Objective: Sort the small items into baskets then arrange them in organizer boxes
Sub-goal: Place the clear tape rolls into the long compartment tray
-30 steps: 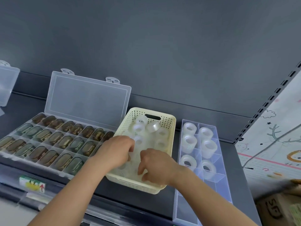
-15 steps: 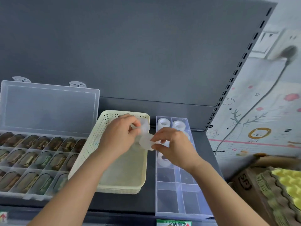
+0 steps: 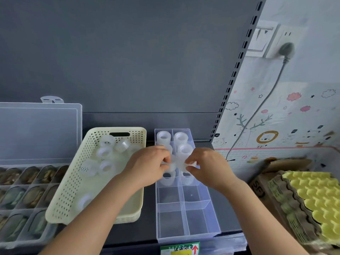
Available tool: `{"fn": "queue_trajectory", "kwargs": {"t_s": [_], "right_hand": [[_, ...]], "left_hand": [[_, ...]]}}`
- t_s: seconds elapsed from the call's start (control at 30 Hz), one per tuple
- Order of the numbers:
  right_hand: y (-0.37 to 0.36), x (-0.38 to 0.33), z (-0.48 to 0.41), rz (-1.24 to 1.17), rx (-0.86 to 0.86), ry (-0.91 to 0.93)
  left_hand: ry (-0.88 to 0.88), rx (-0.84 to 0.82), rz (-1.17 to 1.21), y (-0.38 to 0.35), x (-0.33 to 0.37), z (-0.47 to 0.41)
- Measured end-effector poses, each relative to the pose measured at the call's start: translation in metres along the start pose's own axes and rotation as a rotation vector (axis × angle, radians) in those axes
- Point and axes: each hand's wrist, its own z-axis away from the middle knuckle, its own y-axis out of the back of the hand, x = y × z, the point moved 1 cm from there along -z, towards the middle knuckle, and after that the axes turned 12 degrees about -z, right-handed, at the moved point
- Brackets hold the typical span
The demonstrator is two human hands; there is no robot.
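A cream perforated basket (image 3: 64, 196) sits mid-shelf and holds several clear tape rolls (image 3: 105, 153). To its right lies a clear divided organizer box (image 3: 185, 218); its far compartments hold tape rolls (image 3: 181, 138), its near ones hold nothing. My left hand (image 3: 149, 166) and my right hand (image 3: 206, 166) meet above the box's middle rows, each pinching a clear tape roll (image 3: 176, 165). The rolls touch between my fingertips, and their shapes blur together.
An open clear organizer (image 3: 22, 208) with dark green and brown items fills the left, its lid (image 3: 38, 129) leaning on the back panel. Yellow foam in a cardboard box (image 3: 316, 203) sits at the right. A label (image 3: 179, 248) marks the shelf's front edge.
Both hands came out of the basket with tape rolls and moved right, over the divided box. The camera view swung right and down.
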Motion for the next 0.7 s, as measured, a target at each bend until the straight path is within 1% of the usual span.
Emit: {"fn": "queue_trajectory", "kwargs": {"t_s": [0.17, 0.3, 0.4, 0.5, 0.6, 0.7], "right_hand": [[0.0, 0.003, -0.002, 0.047, -0.089, -0.048], [-0.008, 0.008, -0.006, 0.063, -0.125, -0.081], [-0.014, 0.012, -0.01, 0.115, -0.226, -0.073], [-0.015, 0.015, -0.013, 0.121, -0.261, -0.074], [-0.014, 0.008, -0.013, 0.092, -0.204, -0.054], [-0.012, -0.014, -0.013, 0.018, -0.089, 0.054]], "left_hand": [[-0.043, -0.073, 0.008, -0.019, -0.003, -0.002], [-0.049, -0.063, 0.016, -0.026, -0.007, -0.002], [-0.046, -0.082, 0.03, -0.026, -0.008, -0.004], [-0.066, -0.106, 0.014, -0.026, -0.007, -0.005], [-0.068, -0.067, 0.021, -0.022, -0.008, -0.001], [-0.026, 0.027, 0.054, -0.004, -0.015, 0.009]]}}
